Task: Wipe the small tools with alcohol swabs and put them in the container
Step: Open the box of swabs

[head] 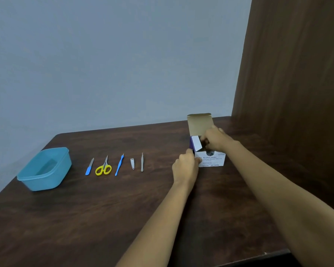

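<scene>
Steadying the alcohol swab box with the left hand, grip closed on its near-left corner. Reaching into the open top with the right hand, fingers curled inside, grip state impossible to tell. Risking tipping the light box or dragging out several swabs. Lying untouched mid-desk: nail file, scissors, blue-handled tool, nail clipper, tweezers; blue container waiting far left.

A: Table: dark wood grain, faint sheen. Container near its left edge: smooth translucent blue plastic.

B: Scissors: glossy yellow plastic handles, metal blades. Tweezers: matt metal. Alcohol swab box: printed white cardboard, raw brown inside its flap.
</scene>
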`<state>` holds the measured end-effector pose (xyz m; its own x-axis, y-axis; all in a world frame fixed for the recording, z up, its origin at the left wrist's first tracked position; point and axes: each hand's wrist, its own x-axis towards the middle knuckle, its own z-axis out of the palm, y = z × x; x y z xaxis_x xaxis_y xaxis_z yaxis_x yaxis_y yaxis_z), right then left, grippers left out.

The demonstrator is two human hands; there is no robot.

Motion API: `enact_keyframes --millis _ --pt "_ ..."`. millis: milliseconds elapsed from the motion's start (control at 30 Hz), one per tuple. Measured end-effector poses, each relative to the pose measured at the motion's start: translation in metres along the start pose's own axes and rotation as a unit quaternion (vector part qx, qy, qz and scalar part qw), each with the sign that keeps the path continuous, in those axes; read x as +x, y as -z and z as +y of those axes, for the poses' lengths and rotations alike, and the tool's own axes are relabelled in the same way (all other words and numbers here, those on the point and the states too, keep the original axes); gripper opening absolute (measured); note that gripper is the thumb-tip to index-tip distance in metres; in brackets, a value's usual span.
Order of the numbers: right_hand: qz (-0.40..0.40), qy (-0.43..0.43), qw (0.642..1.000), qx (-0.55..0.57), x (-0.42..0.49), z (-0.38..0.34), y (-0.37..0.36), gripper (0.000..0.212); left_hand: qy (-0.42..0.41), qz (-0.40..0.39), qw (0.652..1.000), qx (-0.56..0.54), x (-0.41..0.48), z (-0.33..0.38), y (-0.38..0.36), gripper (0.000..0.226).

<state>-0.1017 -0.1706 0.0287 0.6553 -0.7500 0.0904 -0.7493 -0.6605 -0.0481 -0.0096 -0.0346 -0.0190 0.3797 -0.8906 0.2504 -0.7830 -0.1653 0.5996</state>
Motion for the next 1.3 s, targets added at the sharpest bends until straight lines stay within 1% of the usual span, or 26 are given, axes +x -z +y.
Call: enact_keyframes --millis 67,133,233,300,367,433,533,600,767,833,900,1000,1100,1133,1200,1300 --pt "-0.021 0.015 0.999 -0.026 -0.003 -0.004 0.004 0.033 0.0 -0.001 1.0 0.003 0.0 0.0 0.0 0.029" --pt "-0.034 0.034 0.998 -0.051 -0.005 -0.008 0.007 0.035 0.001 -0.001 1.0 0.005 0.0 0.0 0.0 0.029" --pt "-0.039 0.045 0.997 -0.049 -0.005 -0.011 0.009 0.044 0.0 0.0 1.0 0.009 0.001 0.0 0.0 0.027" --pt "-0.041 0.046 0.997 -0.051 -0.005 -0.011 0.009 0.045 0.0 0.001 1.0 0.01 0.0 0.0 0.0 0.027" --pt "-0.039 0.046 0.997 -0.047 -0.004 -0.009 0.008 0.04 0.002 0.002 1.0 0.011 0.0 0.001 0.0 0.027" --pt "-0.023 0.035 0.999 -0.022 -0.003 -0.005 0.008 0.028 0.002 0.002 1.0 0.017 0.0 0.001 0.0 0.027" --pt "0.026 0.009 0.998 0.063 -0.003 0.003 0.006 0.012 -0.001 0.002 1.0 0.029 0.0 0.002 0.001 0.027" --pt "0.06 -0.007 0.992 0.112 -0.004 0.008 0.006 0.009 -0.004 0.003 0.999 0.032 -0.001 0.002 0.002 0.027" --pt "0.179 -0.05 0.959 0.212 -0.01 0.01 0.013 0.008 -0.001 0.0 1.0 0.025 -0.003 0.002 0.004 0.028" --pt "0.219 -0.064 0.935 0.27 -0.012 0.007 0.018 0.01 0.003 -0.004 1.0 0.016 -0.004 0.002 0.006 0.032" --pt "0.241 -0.075 0.909 0.331 -0.014 0.002 0.022 0.017 0.002 0.002 1.0 0.016 -0.006 0.0 0.009 0.036" --pt "0.25 -0.08 0.886 0.383 -0.017 -0.012 0.029 0.017 0.005 0.035 0.999 0.034 -0.011 -0.006 0.018 0.038" --pt "0.256 -0.068 0.852 0.451 -0.02 -0.034 0.032 0.01 0.015 0.083 0.995 0.055 -0.014 -0.021 0.033 0.031" --pt "0.249 -0.056 0.846 0.468 -0.021 -0.042 0.032 0.007 0.015 0.098 0.992 0.075 -0.014 -0.028 0.038 0.029" --pt "0.223 -0.02 0.843 0.489 -0.022 -0.059 0.029 0.005 0.02 0.124 0.983 0.132 -0.015 -0.042 0.049 0.027" --pt "0.186 0.018 0.841 0.507 -0.025 -0.086 0.019 0.004 0.062 0.135 0.966 0.213 -0.017 -0.066 0.063 0.027"
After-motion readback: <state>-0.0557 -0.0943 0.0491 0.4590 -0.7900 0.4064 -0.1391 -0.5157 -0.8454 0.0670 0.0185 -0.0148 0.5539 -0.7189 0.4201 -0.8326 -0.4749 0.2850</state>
